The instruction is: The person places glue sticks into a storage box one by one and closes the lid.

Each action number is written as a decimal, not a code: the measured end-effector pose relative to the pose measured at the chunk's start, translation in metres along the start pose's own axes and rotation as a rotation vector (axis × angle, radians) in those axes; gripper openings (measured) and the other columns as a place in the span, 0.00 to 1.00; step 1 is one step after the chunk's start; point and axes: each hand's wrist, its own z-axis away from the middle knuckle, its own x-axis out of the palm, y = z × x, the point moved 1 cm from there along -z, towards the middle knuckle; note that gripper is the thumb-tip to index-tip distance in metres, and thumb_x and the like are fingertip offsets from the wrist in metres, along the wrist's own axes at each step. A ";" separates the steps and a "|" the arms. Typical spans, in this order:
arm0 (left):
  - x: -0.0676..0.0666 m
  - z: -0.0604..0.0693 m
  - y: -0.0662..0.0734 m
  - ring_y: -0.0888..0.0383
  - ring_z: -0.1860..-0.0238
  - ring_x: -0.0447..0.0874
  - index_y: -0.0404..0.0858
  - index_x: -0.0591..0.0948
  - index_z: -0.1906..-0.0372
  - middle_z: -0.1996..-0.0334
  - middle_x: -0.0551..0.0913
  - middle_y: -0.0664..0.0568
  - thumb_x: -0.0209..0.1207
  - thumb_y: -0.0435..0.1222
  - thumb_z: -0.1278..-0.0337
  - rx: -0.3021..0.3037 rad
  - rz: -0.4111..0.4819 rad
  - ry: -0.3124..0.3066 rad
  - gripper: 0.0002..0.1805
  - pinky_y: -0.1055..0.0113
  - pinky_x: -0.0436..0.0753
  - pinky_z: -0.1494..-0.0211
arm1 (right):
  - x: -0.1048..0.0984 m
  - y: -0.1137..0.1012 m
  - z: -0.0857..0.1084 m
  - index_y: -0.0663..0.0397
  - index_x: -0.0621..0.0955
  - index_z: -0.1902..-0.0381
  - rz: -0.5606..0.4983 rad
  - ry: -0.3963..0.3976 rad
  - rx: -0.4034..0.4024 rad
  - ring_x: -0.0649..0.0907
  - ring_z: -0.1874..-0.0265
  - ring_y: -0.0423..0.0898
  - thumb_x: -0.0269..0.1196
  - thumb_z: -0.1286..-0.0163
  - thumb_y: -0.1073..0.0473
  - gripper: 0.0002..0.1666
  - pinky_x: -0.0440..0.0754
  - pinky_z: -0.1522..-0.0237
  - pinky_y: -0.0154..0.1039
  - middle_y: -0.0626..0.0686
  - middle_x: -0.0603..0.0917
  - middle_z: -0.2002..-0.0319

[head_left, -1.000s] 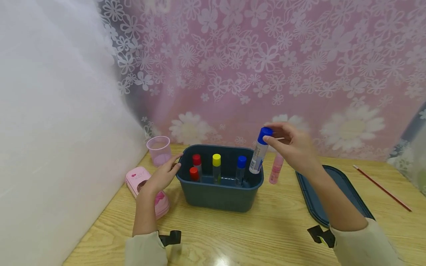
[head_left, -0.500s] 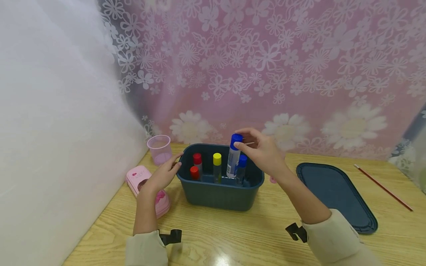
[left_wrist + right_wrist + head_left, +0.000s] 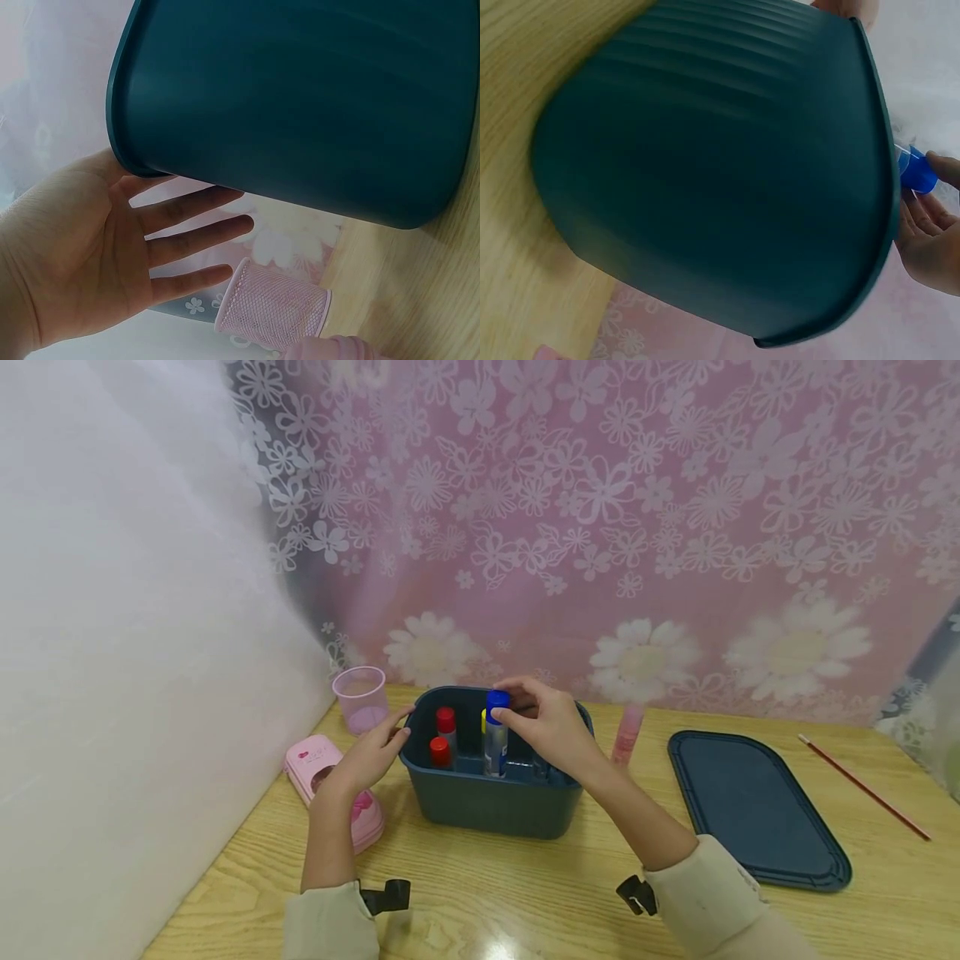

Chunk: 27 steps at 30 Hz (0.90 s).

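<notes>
A blue-capped glue stick (image 3: pixel 496 750) stands upright over the dark teal bin (image 3: pixel 495 808), its lower part inside. My right hand (image 3: pixel 553 731) pinches its blue cap (image 3: pixel 918 172) between thumb and fingers. At the bin's left end, my left hand (image 3: pixel 367 763) touches the rim; in the left wrist view that hand (image 3: pixel 82 244) has its fingers spread and straight along the outside wall. Two red-capped sticks (image 3: pixel 446 721) stand inside on the left. A yellow cap (image 3: pixel 484 722) shows partly behind the held stick. Another stick at the right is mostly hidden by my right hand.
A pink mesh cup (image 3: pixel 362 703) and a pink pencil case (image 3: pixel 330 777) are left of the bin. To its right are a pink tube (image 3: pixel 628 735), the dark lid (image 3: pixel 757 810) and a red pencil (image 3: pixel 862 787). A flowered curtain (image 3: pixel 525 527) hangs behind.
My right hand has carried the glue stick leftward from the bin's right end to its middle and lowered it. My left hand has stayed at the rim.
</notes>
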 end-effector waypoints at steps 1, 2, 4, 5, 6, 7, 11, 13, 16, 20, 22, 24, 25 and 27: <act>0.000 0.000 0.000 0.43 0.43 0.68 0.43 0.57 0.30 0.43 0.70 0.36 0.40 0.43 0.29 0.000 -0.001 0.001 0.26 0.44 0.65 0.43 | 0.002 0.001 0.000 0.56 0.77 0.50 0.000 -0.005 0.007 0.82 0.63 0.44 0.63 0.38 0.60 0.18 0.79 0.60 0.37 0.52 0.81 0.59; 0.000 0.000 0.000 0.43 0.43 0.68 0.43 0.57 0.30 0.43 0.70 0.36 0.40 0.43 0.29 0.000 0.000 0.001 0.26 0.44 0.65 0.43 | 0.004 0.003 0.000 0.55 0.77 0.50 0.005 -0.009 0.014 0.82 0.62 0.44 0.63 0.38 0.60 0.18 0.79 0.60 0.36 0.52 0.81 0.59; 0.000 0.000 0.000 0.43 0.43 0.68 0.42 0.57 0.30 0.43 0.70 0.36 0.40 0.43 0.29 0.002 -0.005 0.004 0.26 0.44 0.65 0.43 | 0.008 0.005 0.001 0.55 0.77 0.50 0.012 -0.020 0.035 0.81 0.62 0.44 0.63 0.38 0.60 0.18 0.79 0.60 0.36 0.51 0.81 0.59; 0.000 -0.001 0.000 0.43 0.43 0.68 0.42 0.57 0.30 0.43 0.70 0.36 0.40 0.43 0.29 0.002 -0.005 0.004 0.26 0.44 0.65 0.43 | 0.010 0.007 0.001 0.55 0.77 0.50 0.018 -0.025 0.044 0.81 0.62 0.44 0.63 0.38 0.60 0.17 0.79 0.60 0.36 0.51 0.81 0.59; 0.000 -0.001 0.000 0.43 0.43 0.68 0.42 0.57 0.30 0.43 0.70 0.36 0.40 0.43 0.29 0.002 -0.004 0.004 0.26 0.44 0.65 0.43 | 0.012 0.008 0.002 0.55 0.77 0.50 0.021 -0.031 0.052 0.81 0.62 0.44 0.63 0.38 0.60 0.17 0.79 0.60 0.36 0.51 0.81 0.59; 0.000 -0.001 0.000 0.43 0.43 0.68 0.42 0.57 0.30 0.43 0.70 0.36 0.40 0.43 0.29 0.002 -0.005 0.004 0.26 0.44 0.65 0.43 | 0.014 0.011 0.002 0.54 0.77 0.51 0.022 -0.035 0.058 0.81 0.62 0.43 0.63 0.38 0.60 0.17 0.79 0.61 0.36 0.51 0.81 0.59; 0.000 -0.001 -0.001 0.43 0.43 0.68 0.43 0.57 0.30 0.43 0.70 0.37 0.40 0.43 0.29 -0.001 -0.005 0.000 0.26 0.44 0.65 0.43 | 0.020 0.017 0.004 0.53 0.77 0.52 0.015 -0.060 0.081 0.82 0.64 0.43 0.63 0.38 0.60 0.15 0.79 0.62 0.35 0.50 0.81 0.60; 0.000 -0.001 -0.001 0.43 0.42 0.68 0.43 0.57 0.30 0.42 0.70 0.37 0.40 0.43 0.29 -0.002 -0.005 -0.001 0.26 0.44 0.64 0.43 | 0.022 0.020 0.005 0.54 0.77 0.53 0.007 -0.075 0.090 0.82 0.64 0.43 0.63 0.38 0.61 0.15 0.80 0.63 0.35 0.50 0.81 0.61; 0.000 -0.001 -0.001 0.43 0.42 0.68 0.43 0.57 0.30 0.42 0.70 0.37 0.40 0.44 0.29 -0.002 -0.002 -0.003 0.26 0.44 0.64 0.43 | 0.025 0.022 0.006 0.55 0.77 0.53 0.006 -0.099 0.101 0.82 0.65 0.43 0.64 0.39 0.61 0.15 0.80 0.65 0.35 0.50 0.81 0.62; 0.000 0.000 0.000 0.43 0.42 0.68 0.43 0.57 0.30 0.43 0.70 0.37 0.40 0.43 0.29 -0.007 -0.001 -0.004 0.26 0.43 0.65 0.43 | 0.026 0.024 0.006 0.56 0.77 0.54 0.031 -0.131 0.130 0.81 0.65 0.43 0.65 0.40 0.60 0.16 0.80 0.66 0.35 0.50 0.81 0.64; 0.000 0.000 0.001 0.43 0.43 0.68 0.43 0.57 0.30 0.43 0.70 0.36 0.40 0.43 0.29 -0.010 -0.001 -0.002 0.26 0.43 0.65 0.43 | 0.026 0.024 0.005 0.56 0.77 0.55 0.047 -0.146 0.151 0.81 0.65 0.43 0.66 0.41 0.60 0.16 0.80 0.66 0.35 0.49 0.81 0.64; 0.000 0.000 0.001 0.43 0.43 0.68 0.44 0.57 0.30 0.43 0.70 0.36 0.40 0.43 0.29 -0.012 -0.001 0.000 0.26 0.43 0.65 0.43 | 0.026 0.025 0.005 0.55 0.77 0.55 0.070 -0.162 0.171 0.80 0.65 0.43 0.66 0.41 0.60 0.16 0.79 0.66 0.35 0.49 0.81 0.64; 0.000 0.000 0.001 0.42 0.42 0.68 0.44 0.57 0.30 0.42 0.70 0.36 0.40 0.43 0.29 -0.012 0.000 0.000 0.26 0.43 0.65 0.43 | 0.026 0.025 0.004 0.55 0.77 0.55 0.078 -0.169 0.180 0.80 0.65 0.43 0.66 0.42 0.61 0.16 0.79 0.66 0.36 0.49 0.81 0.64; 0.000 0.000 0.001 0.42 0.42 0.68 0.43 0.57 0.30 0.42 0.70 0.36 0.40 0.43 0.29 -0.012 0.000 0.000 0.26 0.43 0.65 0.43 | 0.026 0.026 0.004 0.55 0.77 0.56 0.097 -0.179 0.192 0.80 0.65 0.43 0.67 0.42 0.61 0.17 0.79 0.65 0.36 0.48 0.81 0.64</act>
